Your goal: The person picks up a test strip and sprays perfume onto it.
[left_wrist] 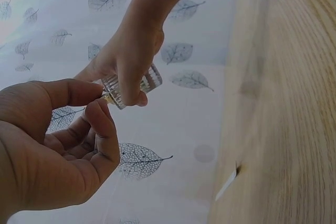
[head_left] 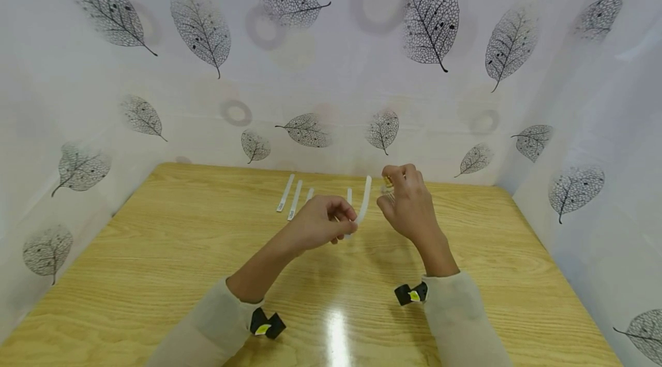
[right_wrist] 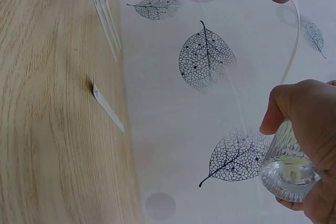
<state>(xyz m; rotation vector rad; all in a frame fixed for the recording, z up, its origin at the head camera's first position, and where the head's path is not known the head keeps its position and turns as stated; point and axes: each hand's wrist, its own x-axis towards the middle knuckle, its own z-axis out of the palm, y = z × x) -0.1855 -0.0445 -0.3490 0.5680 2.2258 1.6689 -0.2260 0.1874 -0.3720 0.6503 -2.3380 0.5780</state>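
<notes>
My left hand [head_left: 322, 220] pinches one end of a white paper test strip [head_left: 365, 199] between thumb and finger. Its free end rises in a slight bend toward the right hand. With my right hand [head_left: 412, 204] I grip a small ribbed glass perfume bottle [right_wrist: 289, 169], tilted in the air; clear walls and a thick base show in the right wrist view. The bottle's gold top [head_left: 388, 181] is under the index finger, facing the strip. Across the right wrist view the strip [right_wrist: 297, 30] curves down toward the bottle, where fingers hide the meeting place.
Several more white strips lie on the wooden table [head_left: 207, 275] near its back edge, among them a labelled one [head_left: 285, 193] at left and another [head_left: 349, 195] behind the left hand. Leaf-printed curtains [head_left: 331, 80] stand around the back and sides.
</notes>
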